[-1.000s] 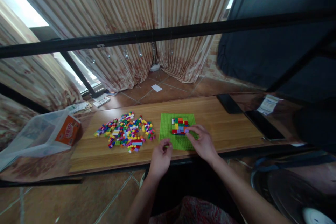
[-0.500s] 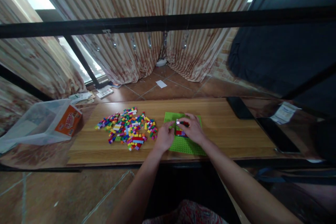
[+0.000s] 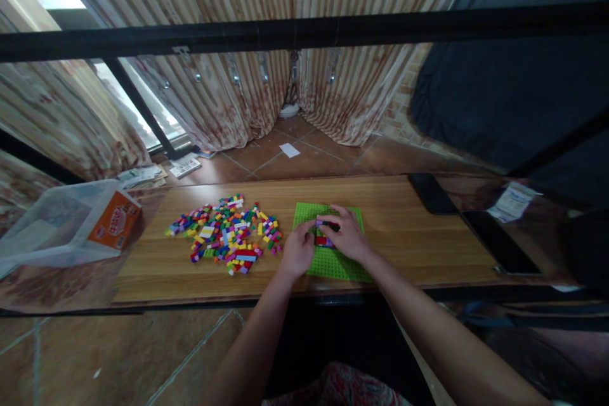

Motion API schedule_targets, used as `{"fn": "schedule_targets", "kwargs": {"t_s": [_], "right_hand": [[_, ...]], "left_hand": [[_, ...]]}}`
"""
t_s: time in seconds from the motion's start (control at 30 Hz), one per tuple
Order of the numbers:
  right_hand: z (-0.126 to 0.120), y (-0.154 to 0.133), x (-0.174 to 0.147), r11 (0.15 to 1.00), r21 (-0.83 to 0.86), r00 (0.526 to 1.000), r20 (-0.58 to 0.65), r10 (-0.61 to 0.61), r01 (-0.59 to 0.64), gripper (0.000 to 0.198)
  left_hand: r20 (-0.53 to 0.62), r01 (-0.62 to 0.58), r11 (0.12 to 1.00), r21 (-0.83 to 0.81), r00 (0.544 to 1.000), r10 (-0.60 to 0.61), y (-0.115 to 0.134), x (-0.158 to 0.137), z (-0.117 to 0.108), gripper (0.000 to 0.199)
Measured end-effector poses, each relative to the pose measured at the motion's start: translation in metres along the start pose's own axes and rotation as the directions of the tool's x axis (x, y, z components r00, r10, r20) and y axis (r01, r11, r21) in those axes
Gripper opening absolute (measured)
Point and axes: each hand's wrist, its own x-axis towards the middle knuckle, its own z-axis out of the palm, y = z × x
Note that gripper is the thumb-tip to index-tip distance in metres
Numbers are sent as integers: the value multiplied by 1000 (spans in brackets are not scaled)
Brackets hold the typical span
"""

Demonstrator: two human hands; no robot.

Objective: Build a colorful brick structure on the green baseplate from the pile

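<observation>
A green studded baseplate [image 3: 333, 268] lies on the wooden board in front of me. Red and purple toy bricks [image 3: 324, 241] sit on it between my hands, partly covered by my fingers. My right hand [image 3: 349, 236] reaches over the plate, its thumb and fingers closed around a small purple-looking brick [image 3: 320, 221]. My left hand [image 3: 299, 251] rests at the plate's left edge, thumb and forefinger apart beside the bricks, holding nothing that I can see. The fingertips of both hands nearly meet, so contact with the bricks is partly hidden.
Loose multicoloured bricks [image 3: 228, 235] are spread to the left on the wooden board [image 3: 157, 273]. Beyond them stands a clear plastic bin [image 3: 52, 222] with an orange label. Two dark phone-like slabs [image 3: 432, 193] lie at the right. A black bar [image 3: 295, 33] crosses beyond the table.
My right thumb and fingers have shifted slightly around the small brick, whose pale face now looks purple. Both hands stay over the baseplate. The whole view has shifted a little.
</observation>
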Motion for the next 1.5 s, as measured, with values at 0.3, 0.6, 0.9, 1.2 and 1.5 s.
{"fn": "schedule_targets", "kwargs": {"t_s": [0.3,0.6,0.9,1.2,1.5], "right_hand": [[-3,6,9,995,69,994,-83,72,-67,27],[12,10,14,994,-44,987,-129,93,-100,34],[16,13,15,993,-69,992,-82,91,-96,35],[14,18,17,997,-71,999,-39,3,-6,31],[-9,-22,-11,978,-165,977,-146,-156,131,35]], "left_hand": [[47,-8,999,54,999,5,0,-4,4,43],[36,-49,991,123,998,45,2,-7,7,46],[12,-64,967,247,998,63,6,-11,15,50],[4,-78,968,238,997,80,9,-25,13,53],[-168,-6,983,186,985,38,-6,-90,-40,38]]}}
